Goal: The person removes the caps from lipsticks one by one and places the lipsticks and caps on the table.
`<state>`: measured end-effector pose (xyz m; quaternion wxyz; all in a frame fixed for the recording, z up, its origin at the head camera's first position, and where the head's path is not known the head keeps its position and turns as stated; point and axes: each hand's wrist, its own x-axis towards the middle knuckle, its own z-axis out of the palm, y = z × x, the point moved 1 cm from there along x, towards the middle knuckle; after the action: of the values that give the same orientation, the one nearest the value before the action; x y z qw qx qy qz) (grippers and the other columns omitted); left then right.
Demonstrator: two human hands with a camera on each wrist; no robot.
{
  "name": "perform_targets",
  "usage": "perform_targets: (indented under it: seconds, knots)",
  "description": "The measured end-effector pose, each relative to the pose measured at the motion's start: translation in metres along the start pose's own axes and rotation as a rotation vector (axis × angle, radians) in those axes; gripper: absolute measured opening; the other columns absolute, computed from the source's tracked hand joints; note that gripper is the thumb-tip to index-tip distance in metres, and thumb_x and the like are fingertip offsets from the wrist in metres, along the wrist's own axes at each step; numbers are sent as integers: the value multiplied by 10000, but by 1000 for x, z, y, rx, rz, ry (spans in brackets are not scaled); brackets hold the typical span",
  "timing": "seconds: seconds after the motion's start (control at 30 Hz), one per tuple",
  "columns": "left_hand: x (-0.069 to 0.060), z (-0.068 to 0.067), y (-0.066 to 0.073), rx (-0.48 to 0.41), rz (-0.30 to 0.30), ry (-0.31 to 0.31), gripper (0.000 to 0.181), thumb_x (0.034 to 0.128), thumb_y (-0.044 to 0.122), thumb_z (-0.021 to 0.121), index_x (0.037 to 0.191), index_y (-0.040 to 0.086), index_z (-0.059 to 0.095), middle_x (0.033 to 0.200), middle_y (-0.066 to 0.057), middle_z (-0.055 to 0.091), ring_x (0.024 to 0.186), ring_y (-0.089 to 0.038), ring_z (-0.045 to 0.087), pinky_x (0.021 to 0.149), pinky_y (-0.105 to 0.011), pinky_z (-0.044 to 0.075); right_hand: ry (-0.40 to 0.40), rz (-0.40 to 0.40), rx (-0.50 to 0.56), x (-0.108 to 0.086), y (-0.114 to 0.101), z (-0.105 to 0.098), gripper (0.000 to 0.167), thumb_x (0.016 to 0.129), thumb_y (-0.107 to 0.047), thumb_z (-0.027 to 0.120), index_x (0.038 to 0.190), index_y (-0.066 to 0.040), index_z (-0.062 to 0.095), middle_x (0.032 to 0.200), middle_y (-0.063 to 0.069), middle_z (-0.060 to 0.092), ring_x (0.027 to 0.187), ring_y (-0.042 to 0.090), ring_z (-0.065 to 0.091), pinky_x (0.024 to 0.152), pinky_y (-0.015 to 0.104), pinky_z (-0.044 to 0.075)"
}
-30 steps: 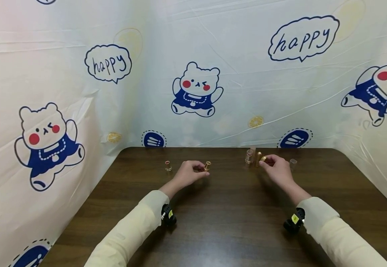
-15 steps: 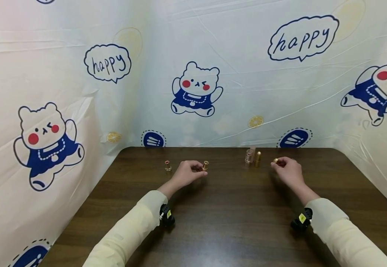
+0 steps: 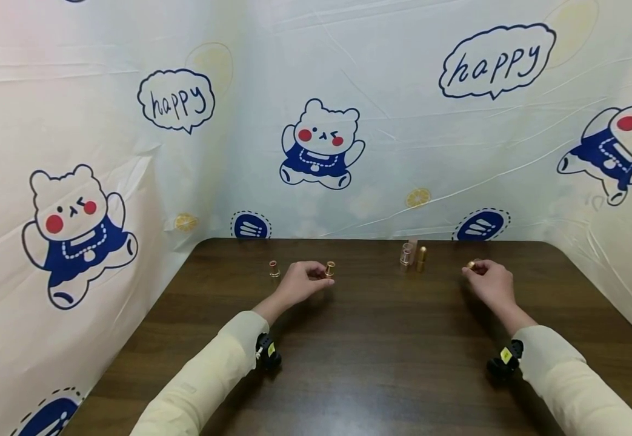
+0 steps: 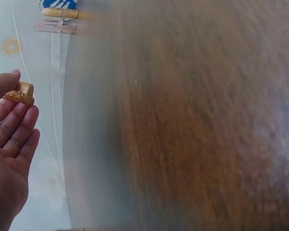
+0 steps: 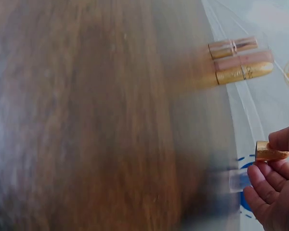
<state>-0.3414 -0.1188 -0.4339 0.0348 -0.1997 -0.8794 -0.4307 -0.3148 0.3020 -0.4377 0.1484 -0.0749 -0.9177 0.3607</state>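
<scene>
In the head view my left hand holds a gold lipstick tube upright between thumb and fingers. Its gold body also shows in the left wrist view, partly under the thumb. A short lipstick tube with a reddish top stands left of that hand. Over at the right, my right hand pinches a small gold lipstick cap, narrower at one end. Beside its fingers in the right wrist view is a clear cap, hidden behind the hand in the head view.
Near the back edge of the brown table stand a clear-capped lipstick, a pinkish one close behind it, and a gold bullet-shaped lipstick. A printed cloth hangs behind the table.
My right hand has moved right with the gold cap, away from the standing gold lipstick, and now covers the clear cap. My left hand has shifted slightly left, still holding its tube.
</scene>
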Motion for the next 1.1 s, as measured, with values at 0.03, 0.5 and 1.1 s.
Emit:
perform_targets:
  seconds: [0.03, 0.5, 1.1]
  knots:
    - [0, -1, 0, 3, 3, 2, 185, 832, 222, 791, 955, 96, 735, 857, 28, 670, 812, -124, 624, 751, -338, 514, -1, 10, -1, 0, 2, -1, 381, 941, -253, 628, 1063, 107, 631, 947, 228, 644, 863, 338, 578, 714, 412, 457]
    - [-9, -20, -9, 3, -31, 35, 181, 821, 213, 801, 936, 96, 725, 853, 12, 671, 813, -142, 622, 773, -341, 522, 42, 59, -37, -2, 18, -8, 378, 910, -267, 628, 1008, 97, 655, 932, 229, 673, 898, 389, 590, 772, 475, 442]
    - [-16, -48, -9, -38, -50, 108, 169, 832, 184, 790, 945, 79, 719, 897, -23, 693, 833, -168, 657, 775, -361, 540, 24, 67, -79, 1, 31, -12, 386, 910, -244, 626, 1034, 122, 630, 1001, 285, 645, 934, 439, 562, 811, 527, 427]
